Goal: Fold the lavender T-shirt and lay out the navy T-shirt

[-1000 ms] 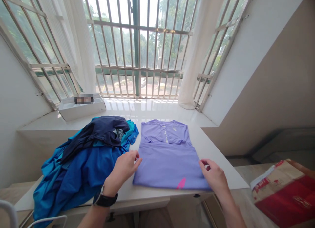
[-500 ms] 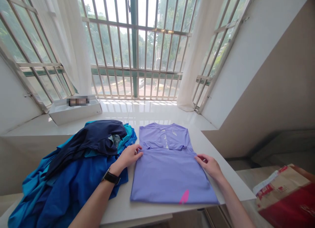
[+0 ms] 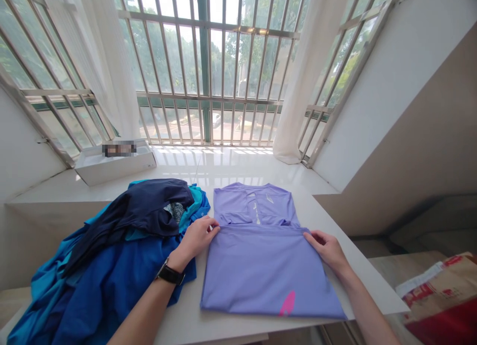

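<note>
The purple shirt point(image 3: 261, 270) lies in front of the person, on the white counter point(image 3: 317, 219), in the middle of the view. Its lower part is folded up over itself, and the upper edge of this fold goes across the shirt from one side to the other. Beyond this edge one can see the neck part and the two sleeves, which are turned inward and lie flat. A pink mark point(image 3: 288, 303) is near the edge closest to the person.

The left hand point(image 3: 201, 237) is at the left end of the fold edge, and its thumb and fingers are closed upon the cloth there. The right hand point(image 3: 327, 246) pinches the opposite end of the same edge between the thumb and the fingers. A black watch point(image 3: 171, 274) is on the left wrist.

Just beside the left forearm there is a loose heap of blue clothes point(image 3: 122, 265), with a dark navy garment point(image 3: 137, 206) on top of it. The heap hangs down toward the lower left corner. Behind it, on the windowsill point(image 3: 231, 162), stands a white box point(image 3: 115, 170); what is at its top is blurred. Pale curtains point(image 3: 298, 86) hang before the barred window. At the right, well apart from the shirt, there is a red and brown paper bag point(image 3: 443, 298).
</note>
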`<state>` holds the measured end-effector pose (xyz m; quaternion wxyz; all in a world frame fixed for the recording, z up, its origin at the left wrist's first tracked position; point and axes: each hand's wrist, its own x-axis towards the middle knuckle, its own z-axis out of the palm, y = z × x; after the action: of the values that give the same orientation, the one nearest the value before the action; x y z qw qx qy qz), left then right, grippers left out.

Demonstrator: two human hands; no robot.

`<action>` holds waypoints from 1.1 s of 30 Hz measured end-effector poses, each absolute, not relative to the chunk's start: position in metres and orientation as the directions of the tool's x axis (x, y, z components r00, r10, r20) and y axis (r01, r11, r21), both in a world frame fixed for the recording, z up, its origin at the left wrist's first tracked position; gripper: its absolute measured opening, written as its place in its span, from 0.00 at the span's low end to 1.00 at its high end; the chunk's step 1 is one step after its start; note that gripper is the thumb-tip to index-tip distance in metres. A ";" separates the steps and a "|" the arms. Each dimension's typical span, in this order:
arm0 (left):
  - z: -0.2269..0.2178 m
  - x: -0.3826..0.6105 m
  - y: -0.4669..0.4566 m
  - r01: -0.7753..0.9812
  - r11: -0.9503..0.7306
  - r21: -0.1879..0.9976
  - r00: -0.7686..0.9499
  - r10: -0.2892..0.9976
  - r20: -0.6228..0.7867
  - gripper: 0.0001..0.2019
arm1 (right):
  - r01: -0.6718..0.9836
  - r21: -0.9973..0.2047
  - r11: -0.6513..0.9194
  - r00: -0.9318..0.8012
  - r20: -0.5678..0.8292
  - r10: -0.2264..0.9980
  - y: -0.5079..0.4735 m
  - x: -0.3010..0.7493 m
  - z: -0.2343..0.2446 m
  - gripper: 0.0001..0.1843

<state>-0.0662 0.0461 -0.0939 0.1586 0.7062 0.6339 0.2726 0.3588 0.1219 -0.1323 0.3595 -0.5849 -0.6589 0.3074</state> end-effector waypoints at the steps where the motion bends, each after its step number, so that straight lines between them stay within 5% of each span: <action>1: -0.095 -0.065 0.047 0.806 -0.145 0.574 0.040 0.981 0.192 0.10 | 0.572 -0.811 0.124 -0.049 0.118 0.992 0.123 0.358 -0.131 0.26; 9: -0.102 -0.062 0.048 0.867 -0.136 0.479 0.015 0.969 0.247 0.09 | 0.808 -0.576 0.119 0.016 0.225 0.974 0.129 0.353 -0.137 0.24; 16: -0.095 -0.038 0.035 0.874 -0.361 0.324 0.195 0.873 0.446 0.14 | 0.788 -0.416 0.454 -0.194 0.533 0.824 0.099 0.345 -0.114 0.22; 23: -0.105 -0.020 0.018 0.816 -0.527 0.235 0.485 0.847 0.217 0.33 | 0.817 -0.158 0.555 -0.505 0.269 0.820 0.064 0.334 -0.128 0.34; 33: -0.110 -0.024 0.016 0.848 -0.481 0.221 0.468 0.877 0.111 0.38 | 0.866 -0.158 0.474 -0.462 0.109 0.880 0.063 0.339 -0.145 0.36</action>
<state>-0.0238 0.0162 -0.1102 0.0674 0.8541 0.5050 0.1047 0.3387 0.0630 -0.1451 0.0878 -0.5113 -0.8540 0.0398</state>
